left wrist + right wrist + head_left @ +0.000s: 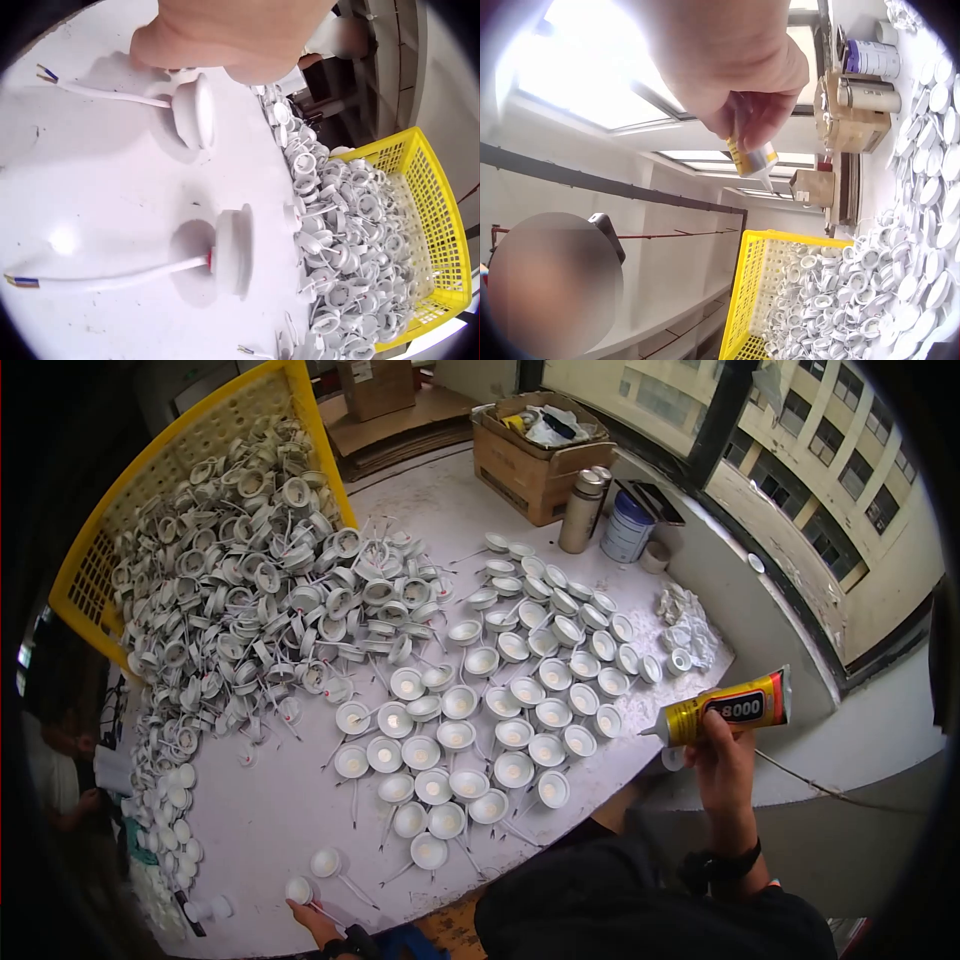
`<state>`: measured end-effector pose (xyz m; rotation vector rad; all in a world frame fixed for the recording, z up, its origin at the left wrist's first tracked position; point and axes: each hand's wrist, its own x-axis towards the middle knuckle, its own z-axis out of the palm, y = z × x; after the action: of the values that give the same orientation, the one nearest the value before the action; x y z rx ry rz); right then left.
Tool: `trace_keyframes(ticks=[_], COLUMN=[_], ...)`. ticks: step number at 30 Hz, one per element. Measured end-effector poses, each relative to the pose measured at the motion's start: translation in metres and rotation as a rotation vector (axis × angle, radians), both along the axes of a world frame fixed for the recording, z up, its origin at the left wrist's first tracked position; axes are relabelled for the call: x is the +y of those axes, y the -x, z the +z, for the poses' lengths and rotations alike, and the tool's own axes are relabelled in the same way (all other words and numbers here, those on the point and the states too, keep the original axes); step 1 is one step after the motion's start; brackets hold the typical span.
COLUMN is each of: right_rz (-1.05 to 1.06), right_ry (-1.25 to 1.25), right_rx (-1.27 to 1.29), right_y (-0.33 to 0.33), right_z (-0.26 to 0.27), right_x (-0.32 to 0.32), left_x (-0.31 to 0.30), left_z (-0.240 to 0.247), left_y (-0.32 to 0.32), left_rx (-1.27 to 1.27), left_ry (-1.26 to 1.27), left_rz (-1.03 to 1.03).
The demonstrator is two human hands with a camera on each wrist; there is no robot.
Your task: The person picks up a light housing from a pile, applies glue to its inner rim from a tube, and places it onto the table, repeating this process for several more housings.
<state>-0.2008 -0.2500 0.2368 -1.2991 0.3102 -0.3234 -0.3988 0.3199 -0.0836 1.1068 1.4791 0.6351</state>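
My right hand (pixel 722 760) holds a yellow and black glue tube (pixel 770 700) up off the table's right edge, its pale nozzle pointing left. In the right wrist view the fingers curl round the tube (pixel 751 159). At the table's near edge, my left hand (pixel 318 926) grips the rim of a small white downlight (pixel 298 890). The left wrist view shows this downlight (pixel 193 112) just under the fingers, its white cable trailing to bare wire ends. Beside it a second downlight (pixel 325 862) sits face up with its cable toward me.
Rows of face-up downlights (pixel 458 702) cover the table's middle. A yellow crate (pixel 327 440) lies tipped, spilling a heap of white housings (pixel 250 575). At the back stand a cardboard box (pixel 520 465), a thermos (pixel 580 512) and a tin (pixel 628 525).
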Motion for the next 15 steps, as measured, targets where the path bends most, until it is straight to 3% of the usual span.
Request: trace_keyframes(ticks=[2, 4, 5, 7, 9, 10, 11, 13, 15], right_rz=[-0.046, -0.064, -0.074, -0.052, -0.036, -0.034, -0.026, -0.008, -0.012], right_ry=[-0.007, -0.043, -0.071, -0.108, -0.139, -0.154, -0.164, -0.196, -0.237], right_rx=[-0.024, -0.023, -0.023, -0.028, 0.008, 0.022, 0.03, 0.055, 0.057], right_y=[0.0, -0.004, -0.009, -0.017, -0.028, -0.033, -0.04, -0.057, -0.073], right_z=[-0.001, -0.007, -0.011, -0.019, -0.025, -0.028, -0.03, -0.036, -0.039], right_x=[-0.009, -0.025, -0.035, -0.054, -0.075, -0.086, -0.097, -0.119, -0.143], left_x=[0.0, -0.01, -0.022, -0.077, -0.183, -0.229, -0.273, -0.344, -0.403], left_z=[0.009, 0.03, 0.041, 0.081, 0.166, 0.185, 0.2, 0.203, 0.18], left_y=[-0.002, -0.026, -0.046, -0.095, -0.161, -0.192, -0.219, -0.274, -0.329], left_rx=[0.14, 0.481, 0.461, -0.046, -0.143, -0.321, -0.337, -0.326, -0.246], left_ry=[-0.056, -0.477, -0.487, -0.842, -0.565, -0.404, -0.264, 0.043, -0.049], left_rz=[0.008, 0.139, 0.146, -0.047, -0.424, -0.613, -0.82, -1.131, -1.368])
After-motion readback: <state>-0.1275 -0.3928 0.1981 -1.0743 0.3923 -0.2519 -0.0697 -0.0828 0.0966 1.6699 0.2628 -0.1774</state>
